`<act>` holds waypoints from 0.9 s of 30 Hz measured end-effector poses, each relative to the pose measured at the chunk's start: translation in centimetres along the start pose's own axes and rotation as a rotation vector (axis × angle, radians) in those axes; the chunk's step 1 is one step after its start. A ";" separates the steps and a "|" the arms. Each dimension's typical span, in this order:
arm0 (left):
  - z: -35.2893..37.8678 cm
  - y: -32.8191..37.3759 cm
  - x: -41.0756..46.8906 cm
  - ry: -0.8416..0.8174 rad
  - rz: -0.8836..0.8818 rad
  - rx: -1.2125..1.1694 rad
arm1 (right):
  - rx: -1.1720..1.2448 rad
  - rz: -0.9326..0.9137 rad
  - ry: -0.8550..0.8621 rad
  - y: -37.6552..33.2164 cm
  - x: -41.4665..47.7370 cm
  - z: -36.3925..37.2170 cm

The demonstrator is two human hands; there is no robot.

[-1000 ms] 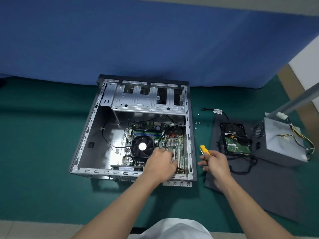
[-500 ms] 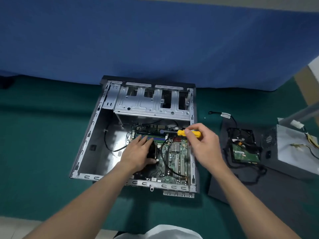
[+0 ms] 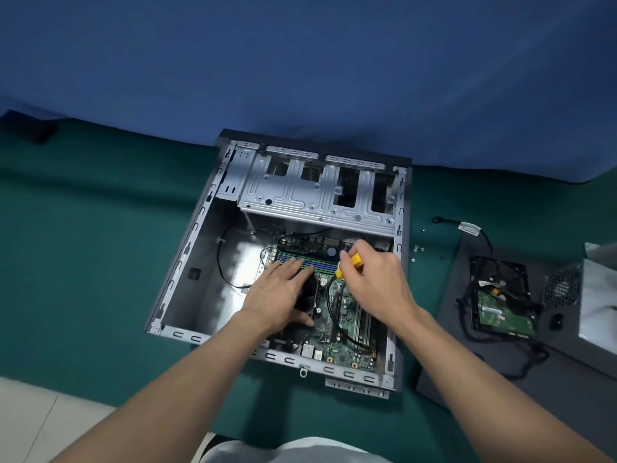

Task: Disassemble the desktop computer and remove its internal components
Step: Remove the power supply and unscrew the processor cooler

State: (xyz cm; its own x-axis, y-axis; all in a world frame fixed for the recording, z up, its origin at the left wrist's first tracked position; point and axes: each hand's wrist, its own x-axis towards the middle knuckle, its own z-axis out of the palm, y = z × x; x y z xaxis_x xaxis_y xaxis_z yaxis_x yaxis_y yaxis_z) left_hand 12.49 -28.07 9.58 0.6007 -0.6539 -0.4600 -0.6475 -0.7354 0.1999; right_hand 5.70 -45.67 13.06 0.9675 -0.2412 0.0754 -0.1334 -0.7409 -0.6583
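An open grey computer case (image 3: 187,259) lies on its side on the green mat. Its green motherboard (image 3: 347,349) sits in the near right part of the case. My left hand (image 3: 283,295) lies flat, fingers spread, over the black CPU cooler (image 3: 309,295), which it mostly hides. My right hand (image 3: 374,282) grips a yellow-handled screwdriver (image 3: 350,264) above the board near the memory slots (image 3: 320,262). The screwdriver's tip is hidden. A silver drive cage (image 3: 317,202) spans the far end of the case.
On a dark mat (image 3: 500,379) to the right lie a hard drive (image 3: 500,295) with black cables and a grey power supply (image 3: 597,295). A few small screws (image 3: 417,250) rest beside the case. A blue cloth wall (image 3: 300,78) stands behind.
My right hand carried the screwdriver from outside the case to over the motherboard. My left hand shifted from the expansion slots onto the cooler. The view moved closer.
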 end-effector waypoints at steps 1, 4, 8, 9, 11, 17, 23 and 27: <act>-0.1 0.0 0.2 0.002 -0.001 -0.032 | -0.008 0.006 0.012 0.0 0.0 0.1; -0.2 -0.1 0.4 0.001 -0.005 -0.072 | -0.025 0.033 0.056 0.0 0.0 0.5; -0.2 -0.3 0.6 -0.004 -0.005 -0.073 | -0.077 0.082 0.043 -0.2 0.0 1.0; -0.2 -0.4 0.6 -0.009 -0.006 -0.080 | -0.093 0.092 0.040 -0.2 0.0 1.0; -0.2 -0.4 0.7 -0.016 -0.008 -0.090 | -0.101 0.114 0.048 -0.1 0.0 1.1; -0.3 -0.3 0.8 -0.023 -0.005 -0.106 | -0.093 0.134 0.060 -0.2 0.0 1.1; -0.1 -0.5 0.7 -0.036 -0.007 -0.137 | -0.112 0.130 0.087 -0.2 0.1 1.0; -0.1 -0.4 0.7 -0.031 -0.008 -0.161 | -0.126 0.110 0.089 -0.2 0.0 1.0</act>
State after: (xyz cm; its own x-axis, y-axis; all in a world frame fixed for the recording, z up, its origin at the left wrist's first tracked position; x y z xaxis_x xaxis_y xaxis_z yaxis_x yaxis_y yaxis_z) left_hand 13.20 -28.21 9.26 0.5888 -0.6441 -0.4882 -0.5578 -0.7610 0.3313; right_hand 5.97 -44.91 12.43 0.9237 -0.3752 0.0776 -0.2684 -0.7781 -0.5679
